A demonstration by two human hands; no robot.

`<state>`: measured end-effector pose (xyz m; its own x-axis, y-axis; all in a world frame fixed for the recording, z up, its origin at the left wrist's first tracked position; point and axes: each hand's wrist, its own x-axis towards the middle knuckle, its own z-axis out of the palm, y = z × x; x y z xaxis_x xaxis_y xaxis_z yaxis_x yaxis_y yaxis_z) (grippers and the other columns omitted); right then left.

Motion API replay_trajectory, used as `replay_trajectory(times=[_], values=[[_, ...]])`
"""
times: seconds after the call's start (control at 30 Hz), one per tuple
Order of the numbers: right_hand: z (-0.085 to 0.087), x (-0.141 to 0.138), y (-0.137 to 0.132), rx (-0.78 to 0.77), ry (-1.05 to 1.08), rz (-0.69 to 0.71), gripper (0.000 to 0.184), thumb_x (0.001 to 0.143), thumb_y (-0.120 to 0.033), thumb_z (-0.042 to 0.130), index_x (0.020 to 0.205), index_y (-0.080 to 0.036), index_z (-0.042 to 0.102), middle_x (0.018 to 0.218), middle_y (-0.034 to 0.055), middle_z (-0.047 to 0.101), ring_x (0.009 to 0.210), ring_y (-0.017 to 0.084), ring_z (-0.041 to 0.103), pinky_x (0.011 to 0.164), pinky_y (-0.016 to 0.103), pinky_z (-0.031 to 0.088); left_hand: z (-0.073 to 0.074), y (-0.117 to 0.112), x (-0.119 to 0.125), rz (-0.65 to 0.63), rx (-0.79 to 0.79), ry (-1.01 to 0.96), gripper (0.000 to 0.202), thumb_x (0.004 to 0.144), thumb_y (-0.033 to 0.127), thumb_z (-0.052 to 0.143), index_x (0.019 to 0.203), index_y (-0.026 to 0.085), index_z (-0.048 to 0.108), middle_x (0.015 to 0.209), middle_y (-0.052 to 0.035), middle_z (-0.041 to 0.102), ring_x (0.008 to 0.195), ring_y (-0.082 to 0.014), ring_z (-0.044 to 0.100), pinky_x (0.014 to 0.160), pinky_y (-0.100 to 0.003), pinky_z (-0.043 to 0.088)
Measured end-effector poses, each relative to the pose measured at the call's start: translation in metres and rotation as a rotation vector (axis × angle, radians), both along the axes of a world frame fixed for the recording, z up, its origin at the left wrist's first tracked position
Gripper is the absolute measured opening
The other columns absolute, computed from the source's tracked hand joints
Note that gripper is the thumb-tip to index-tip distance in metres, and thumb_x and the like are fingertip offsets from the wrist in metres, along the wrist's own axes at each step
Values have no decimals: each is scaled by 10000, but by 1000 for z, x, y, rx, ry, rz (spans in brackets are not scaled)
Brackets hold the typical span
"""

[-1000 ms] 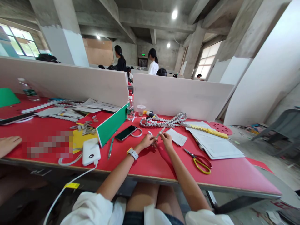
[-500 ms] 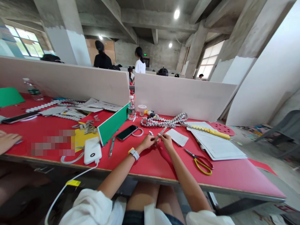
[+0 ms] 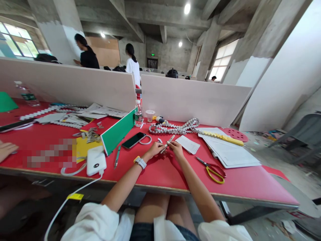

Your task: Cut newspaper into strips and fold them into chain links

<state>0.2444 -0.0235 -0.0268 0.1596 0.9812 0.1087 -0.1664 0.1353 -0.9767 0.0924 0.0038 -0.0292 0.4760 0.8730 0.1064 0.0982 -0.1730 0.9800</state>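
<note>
Both of my hands meet over the red table (image 3: 160, 172), their fingers pinching a narrow folded paper strip (image 3: 171, 138). My left hand (image 3: 154, 149) is closed on the strip's lower side, a watch on that wrist. My right hand (image 3: 176, 149) pinches it from the other side. The strip slants up to the right between the fingertips; its fold is too small to make out. Just behind lies a long zigzag chain of folded paper (image 3: 173, 128), grey with a yellow end (image 3: 225, 138). A small notepad (image 3: 188, 144) rests beside my right hand.
Scissors (image 3: 213, 170) and white sheets (image 3: 230, 155) lie to the right. On the left are a phone (image 3: 134, 140), a pen (image 3: 117, 156), a green divider (image 3: 119, 132) and a white power bank (image 3: 96, 160) with a cable. Another person's hand (image 3: 7, 148) rests at the far left.
The strip has shifted in my fingers and my hands have turned slightly around it. The view has swung a little right. Two people in the background have moved left.
</note>
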Motion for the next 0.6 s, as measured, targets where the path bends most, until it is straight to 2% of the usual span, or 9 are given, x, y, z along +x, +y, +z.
replay_trajectory(times=[0.23, 0.4, 0.6], values=[[5, 5, 0, 9, 20, -56, 343, 591, -462, 747, 712, -143, 706, 535, -11, 559, 469, 81, 395, 471, 236, 302, 0, 3, -3, 16, 92, 47, 373, 744, 465, 604, 701, 106, 696, 584, -34, 646, 534, -123, 554, 535, -226, 409], [3, 8, 1, 27, 56, -39, 313, 581, -424, 748, 714, -143, 716, 539, -17, 551, 483, 77, 394, 482, 229, 306, -5, 8, -4, -5, 164, 98, 348, 751, 432, 592, 683, 106, 696, 571, -20, 626, 515, -105, 504, 510, -218, 377], [0, 9, 4, 34, 66, -90, 240, 589, -366, 733, 689, -149, 712, 545, -17, 550, 491, 77, 393, 494, 230, 321, -5, 5, -1, -56, 212, 110, 346, 774, 426, 582, 715, 109, 706, 598, -30, 625, 537, -118, 527, 514, -222, 395]])
